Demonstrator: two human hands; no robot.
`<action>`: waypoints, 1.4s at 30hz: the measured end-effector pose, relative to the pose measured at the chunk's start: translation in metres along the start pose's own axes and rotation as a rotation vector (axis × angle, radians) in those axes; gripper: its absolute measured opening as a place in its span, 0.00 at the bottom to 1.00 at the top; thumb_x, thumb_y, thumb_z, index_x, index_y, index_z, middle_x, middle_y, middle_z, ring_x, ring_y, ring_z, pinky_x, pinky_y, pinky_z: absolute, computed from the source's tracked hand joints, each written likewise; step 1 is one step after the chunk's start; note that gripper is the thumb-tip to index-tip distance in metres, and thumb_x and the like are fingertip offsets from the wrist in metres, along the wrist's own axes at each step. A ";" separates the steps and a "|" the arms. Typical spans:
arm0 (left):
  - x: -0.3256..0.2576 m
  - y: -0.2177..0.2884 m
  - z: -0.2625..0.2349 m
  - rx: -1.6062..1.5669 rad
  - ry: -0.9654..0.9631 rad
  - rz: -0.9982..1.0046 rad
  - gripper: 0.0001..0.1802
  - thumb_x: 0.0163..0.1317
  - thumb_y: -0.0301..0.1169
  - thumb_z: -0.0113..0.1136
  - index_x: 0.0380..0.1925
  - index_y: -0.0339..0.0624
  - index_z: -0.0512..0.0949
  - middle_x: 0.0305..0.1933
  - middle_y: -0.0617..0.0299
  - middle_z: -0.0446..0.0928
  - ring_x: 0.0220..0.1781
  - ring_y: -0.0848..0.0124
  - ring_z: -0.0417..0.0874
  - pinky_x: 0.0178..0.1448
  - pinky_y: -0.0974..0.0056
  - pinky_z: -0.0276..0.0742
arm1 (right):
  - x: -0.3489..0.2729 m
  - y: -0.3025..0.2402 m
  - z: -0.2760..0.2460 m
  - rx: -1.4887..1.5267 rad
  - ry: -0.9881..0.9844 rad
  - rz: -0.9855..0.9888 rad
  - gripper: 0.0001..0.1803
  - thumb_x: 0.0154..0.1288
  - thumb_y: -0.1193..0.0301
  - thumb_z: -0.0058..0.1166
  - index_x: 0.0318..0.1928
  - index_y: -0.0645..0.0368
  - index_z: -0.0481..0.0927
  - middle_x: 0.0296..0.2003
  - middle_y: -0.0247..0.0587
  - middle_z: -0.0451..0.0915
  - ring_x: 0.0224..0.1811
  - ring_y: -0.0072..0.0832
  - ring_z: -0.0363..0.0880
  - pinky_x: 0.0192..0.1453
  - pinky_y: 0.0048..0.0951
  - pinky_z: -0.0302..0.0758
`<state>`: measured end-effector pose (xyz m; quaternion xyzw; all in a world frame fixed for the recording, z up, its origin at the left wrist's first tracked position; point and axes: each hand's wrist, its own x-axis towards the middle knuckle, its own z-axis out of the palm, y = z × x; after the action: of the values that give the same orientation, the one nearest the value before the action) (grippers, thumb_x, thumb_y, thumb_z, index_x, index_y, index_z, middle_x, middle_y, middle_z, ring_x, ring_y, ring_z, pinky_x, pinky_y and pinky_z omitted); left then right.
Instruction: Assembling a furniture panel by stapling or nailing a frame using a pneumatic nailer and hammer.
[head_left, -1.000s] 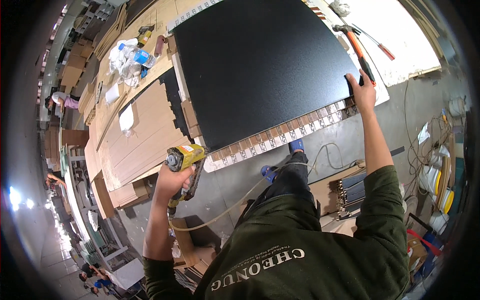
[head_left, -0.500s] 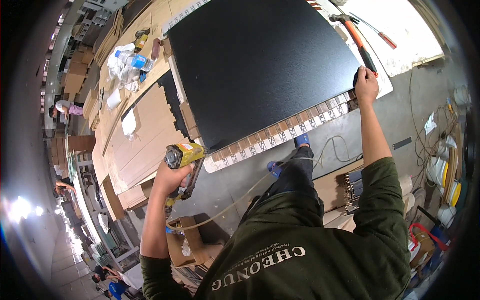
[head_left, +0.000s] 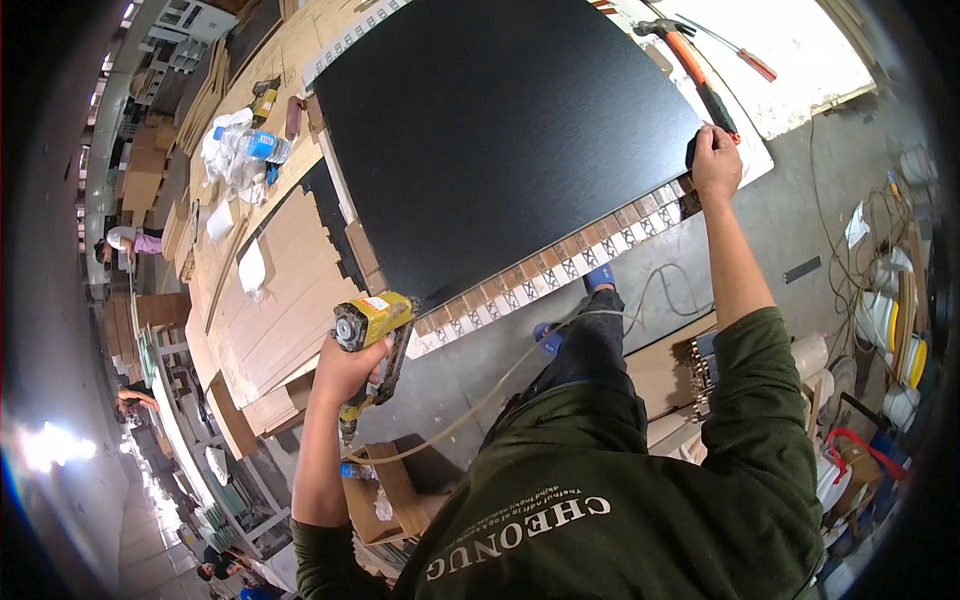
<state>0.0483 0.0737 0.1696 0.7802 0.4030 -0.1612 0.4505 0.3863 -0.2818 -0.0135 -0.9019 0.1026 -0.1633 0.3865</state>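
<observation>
Lost the far edge of the black panel (head_left: 500, 140) past the top of the view. Saw the rest lying flat on the worktable, with a row of brown blocks and patterned white strip (head_left: 570, 268) along the near side. Couldn't confirm contact between the yellow pneumatic nail gun (head_left: 375, 322) and the panel; placed its front end right at the near left corner. Couldn't see the trigger finger well. Couldn't identify a dark bit beside the right fingertips.

Spotted a cardboard box (head_left: 408, 490) below the nail gun, with crumpled clear plastic (head_left: 383, 503) inside. Made out white buckets (head_left: 880, 318) near the right rim, contents not readable. Found a water bottle (head_left: 265, 147) on its side, couldn't judge fill.

Had the left hand (head_left: 350, 370) wrapped around the nail gun's handle, forearm nearly vertical in view. Had the right arm stretched forward, right hand (head_left: 717, 165) curled at the panel's right corner, just beside the claw hammer's (head_left: 690, 70) handle; couldn't tell if gripping.
</observation>
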 end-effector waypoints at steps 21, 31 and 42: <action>-0.006 0.015 0.010 0.079 0.026 0.002 0.12 0.52 0.29 0.61 0.35 0.33 0.75 0.15 0.65 0.71 0.15 0.78 0.71 0.21 0.70 0.68 | -0.003 -0.005 -0.004 0.018 0.010 0.001 0.18 0.60 0.56 0.45 0.40 0.51 0.82 0.40 0.43 0.80 0.43 0.42 0.78 0.48 0.36 0.72; 0.005 0.027 0.018 0.093 -0.024 0.038 0.08 0.53 0.28 0.60 0.30 0.35 0.73 0.14 0.66 0.70 0.14 0.78 0.70 0.20 0.71 0.66 | -0.002 -0.007 -0.003 0.008 0.010 -0.004 0.18 0.59 0.57 0.45 0.39 0.52 0.82 0.39 0.45 0.80 0.43 0.43 0.78 0.48 0.38 0.72; 0.002 0.029 0.020 0.125 -0.001 0.033 0.09 0.52 0.28 0.62 0.28 0.35 0.74 0.15 0.66 0.71 0.15 0.78 0.71 0.21 0.71 0.67 | -0.004 -0.009 -0.004 0.015 0.011 0.001 0.17 0.59 0.58 0.46 0.38 0.52 0.83 0.38 0.44 0.80 0.42 0.43 0.78 0.48 0.37 0.72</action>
<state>0.0741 0.0505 0.1737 0.8132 0.3791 -0.1789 0.4038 0.3816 -0.2768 -0.0056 -0.8980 0.1037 -0.1689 0.3928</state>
